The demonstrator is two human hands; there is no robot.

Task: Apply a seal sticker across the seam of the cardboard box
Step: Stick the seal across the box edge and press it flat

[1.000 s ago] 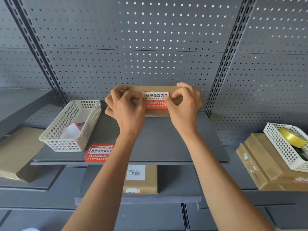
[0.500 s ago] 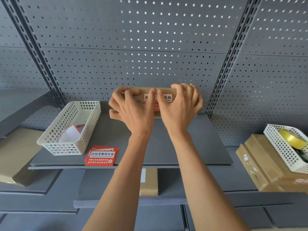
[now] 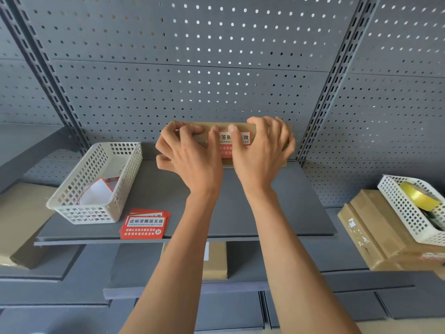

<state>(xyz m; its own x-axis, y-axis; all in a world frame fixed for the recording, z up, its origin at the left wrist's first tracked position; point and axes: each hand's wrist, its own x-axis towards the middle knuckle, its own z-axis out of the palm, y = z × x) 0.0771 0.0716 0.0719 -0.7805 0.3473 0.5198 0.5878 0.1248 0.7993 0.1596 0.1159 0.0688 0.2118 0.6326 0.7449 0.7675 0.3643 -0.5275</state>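
Note:
A flat brown cardboard box lies at the back of the grey shelf, against the pegboard. A red and white seal sticker lies over its top and front edge. My left hand grips the box's left part, its thumb pressing on the sticker. My right hand covers the box's right part, thumb also on the sticker. Both thumbs sit close together near the sticker's middle. Much of the box is hidden under my hands.
A white plastic basket with sticker backing paper stands left on the shelf. A stack of red seal stickers lies at the shelf's front edge. At right, a white basket with yellow tape sits on cardboard boxes. Another box lies on the lower shelf.
My hands have closed in from the sticker's two ends toward its middle, thumbs now nearly touching on it. The box has stayed in place.

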